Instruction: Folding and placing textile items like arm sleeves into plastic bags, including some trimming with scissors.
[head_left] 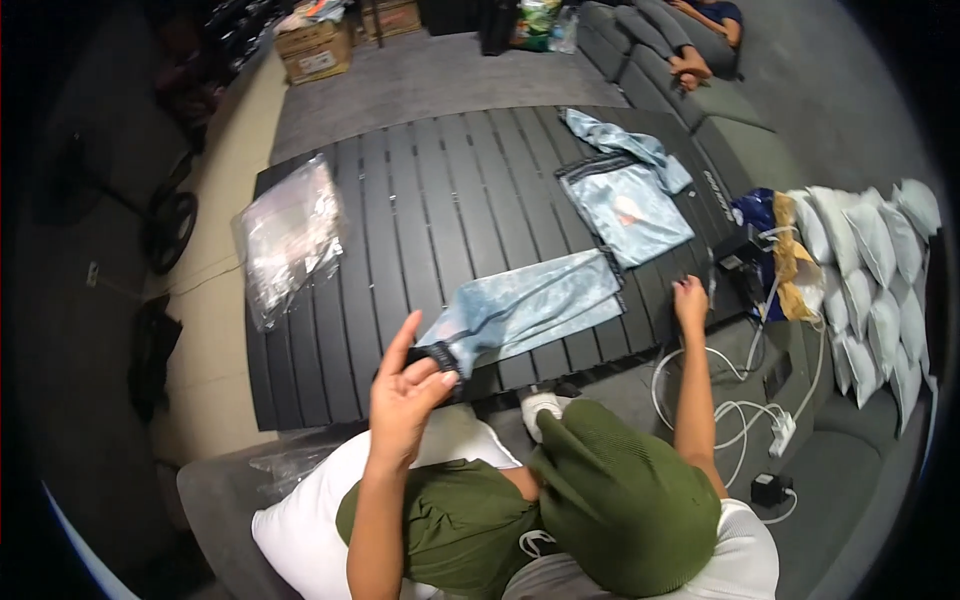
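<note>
My left hand (403,400) is at the table's near edge, its lower fingers curled at the black elastic band of a light blue fabric sleeve (540,300). One finger of that hand points up. The sleeve stretches from there to the right across the slats, its other dark-edged end lying flat. My right hand (690,300) is at the table's right end, apart from the sleeve, with its fingertips pinched together. What they hold, if anything, is too small to make out. Beyond it lies more light blue fabric (632,205) with black bands, one piece folded and another crumpled.
The slatted black table (430,220) carries clear plastic bags (292,235) at its left. At right are a blue and gold bag (785,260), a grey bubbled cushion (870,270), white cables (735,405) and a power strip (782,433). Another person (700,40) sits on the far sofa.
</note>
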